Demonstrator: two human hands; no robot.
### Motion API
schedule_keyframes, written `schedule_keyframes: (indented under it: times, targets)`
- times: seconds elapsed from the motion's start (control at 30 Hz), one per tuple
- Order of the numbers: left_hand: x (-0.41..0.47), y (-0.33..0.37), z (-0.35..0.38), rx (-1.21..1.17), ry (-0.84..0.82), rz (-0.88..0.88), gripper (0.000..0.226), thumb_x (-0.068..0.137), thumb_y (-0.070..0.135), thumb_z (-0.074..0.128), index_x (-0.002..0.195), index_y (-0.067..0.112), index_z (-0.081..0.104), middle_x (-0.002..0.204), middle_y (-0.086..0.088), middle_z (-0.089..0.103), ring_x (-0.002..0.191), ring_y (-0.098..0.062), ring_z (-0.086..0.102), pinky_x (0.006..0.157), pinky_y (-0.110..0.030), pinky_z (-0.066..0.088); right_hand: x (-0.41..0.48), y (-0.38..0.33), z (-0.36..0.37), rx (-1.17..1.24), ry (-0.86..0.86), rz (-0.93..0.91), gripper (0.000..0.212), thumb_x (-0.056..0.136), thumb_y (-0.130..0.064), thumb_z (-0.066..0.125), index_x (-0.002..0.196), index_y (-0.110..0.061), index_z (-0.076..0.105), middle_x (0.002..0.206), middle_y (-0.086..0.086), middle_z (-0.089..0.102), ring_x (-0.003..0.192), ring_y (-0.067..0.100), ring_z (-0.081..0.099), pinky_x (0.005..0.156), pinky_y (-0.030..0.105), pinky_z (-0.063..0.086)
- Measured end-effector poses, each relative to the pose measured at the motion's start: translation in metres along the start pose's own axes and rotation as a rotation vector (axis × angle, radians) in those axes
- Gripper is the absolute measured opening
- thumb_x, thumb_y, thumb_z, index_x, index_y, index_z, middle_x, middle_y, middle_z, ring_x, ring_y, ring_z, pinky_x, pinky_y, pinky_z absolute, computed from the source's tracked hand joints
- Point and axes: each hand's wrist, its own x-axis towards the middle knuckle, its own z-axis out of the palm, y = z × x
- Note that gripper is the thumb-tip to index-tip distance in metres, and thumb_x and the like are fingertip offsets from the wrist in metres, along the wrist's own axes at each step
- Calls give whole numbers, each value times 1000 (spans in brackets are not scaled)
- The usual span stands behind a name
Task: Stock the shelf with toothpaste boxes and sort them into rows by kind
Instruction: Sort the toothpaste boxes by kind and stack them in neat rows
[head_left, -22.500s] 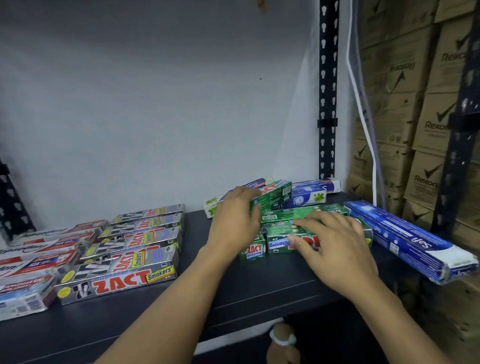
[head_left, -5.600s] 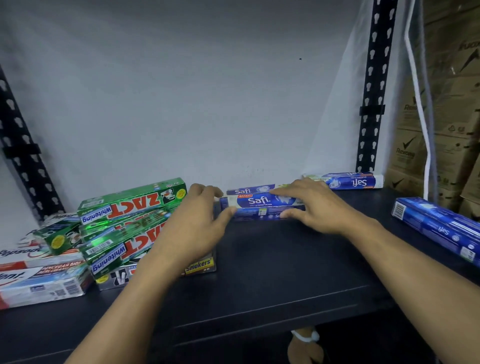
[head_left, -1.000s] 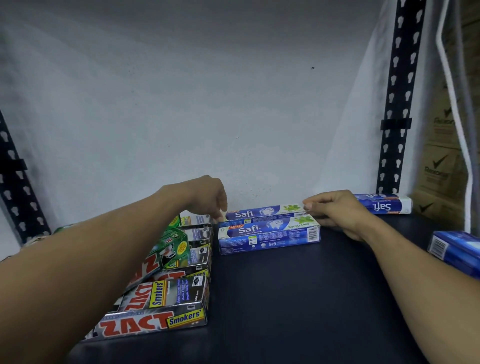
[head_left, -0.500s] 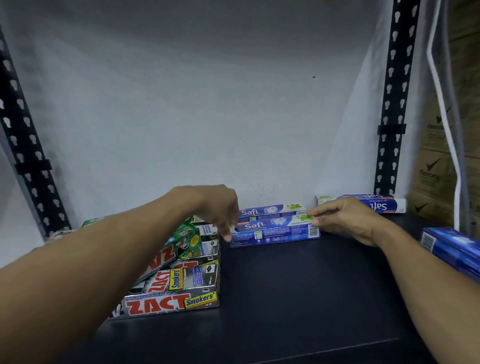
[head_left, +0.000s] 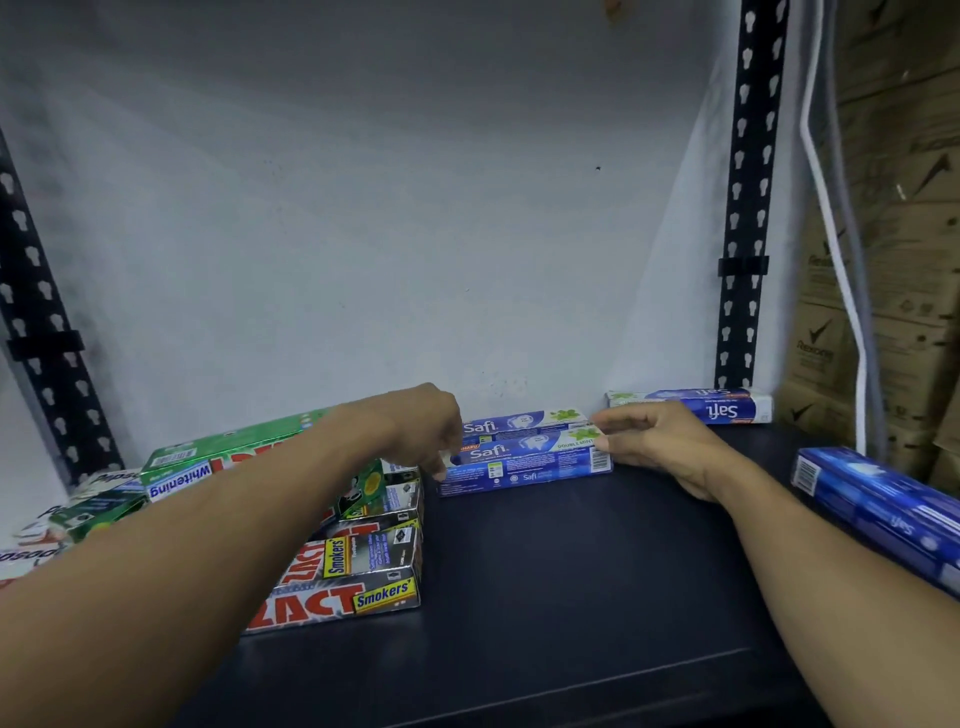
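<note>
A person's left hand (head_left: 415, 431) and right hand (head_left: 660, 441) each hold a curled-finger grip on opposite ends of the front Safi box (head_left: 524, 462). It lies on the dark shelf (head_left: 545, 597), touching a second Safi box (head_left: 519, 422) behind. Zact Smokers boxes (head_left: 353, 592) and green Zact Whitening boxes (head_left: 208, 462) are stacked at left.

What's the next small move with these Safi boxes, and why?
Probably release and send the right hand to the Safi box by the upright. The front Safi box, pinched at both ends with the left hand, already lies alongside the rear Safi box.
</note>
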Motion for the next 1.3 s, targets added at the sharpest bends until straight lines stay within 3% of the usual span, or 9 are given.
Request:
schedule_keyframes:
  times: [0.17,0.43,0.5,0.63,0.73,0.9,1.03,1.13,1.3]
  targets:
    - [-33,34,14,-125,188,16,36,88,47,66,120,32,66,127,3,61,113,-19,60,92,-35,50,-33,-3,6,-469,202,-175,41,78,-37,83,117,-33,71,112,-16,71,106,2,64,97,27,50]
    - [-98,121,68,-455,406,144,33,92,51,57,120,35,62,122,16,57,111,-9,56,96,-38,50,-129,-26,-25,-1026,315,-382,37,84,-28,77,121,-24,70,127,-1,65,122,20,56,107,40,44]
    - [-111,138,82,-459,434,132,28,98,46,49,119,34,62,121,16,58,112,-12,55,96,-39,49,-147,-38,-44,-1182,384,-301,41,83,-31,76,123,-25,68,125,2,64,120,25,56,103,43,46]
    - [-127,144,90,-485,495,99,29,101,46,43,120,34,62,122,16,60,112,-12,57,95,-38,48,-181,-53,-75,-1388,336,149,58,81,-48,74,133,-30,58,129,8,59,119,31,56,96,42,51]
    - [-129,143,90,-553,488,82,27,99,47,48,117,34,65,120,17,62,112,-11,58,96,-37,48,-202,-43,-82,-1365,271,246,67,84,-40,74,145,-28,48,136,11,55,125,33,52,102,41,47]
    - [-130,142,90,-653,503,47,34,93,52,59,124,38,61,123,18,61,109,-6,59,96,-34,50,-225,-43,-64,-1302,194,19,50,87,-23,74,134,-32,60,135,1,51,128,22,50,107,30,38]
    - [-135,139,88,-767,545,119,66,87,45,72,143,46,39,144,23,42,126,-1,48,105,-30,44,-239,-61,-33,-880,0,-92,42,81,-21,82,114,-45,70,127,-17,64,118,6,60,108,31,45]
    - [-140,137,86,-846,573,166,86,82,35,80,147,53,28,150,28,32,136,2,38,109,-29,40,-240,-76,-11,-535,-194,-55,40,84,-13,80,116,-35,73,120,-10,71,110,15,69,103,36,51]
    - [-139,133,86,-828,621,202,66,78,26,84,134,41,53,135,27,48,123,15,42,103,-10,34,-212,-80,6,-370,-384,-49,41,85,-2,75,123,-16,70,125,5,70,117,27,66,105,42,49]
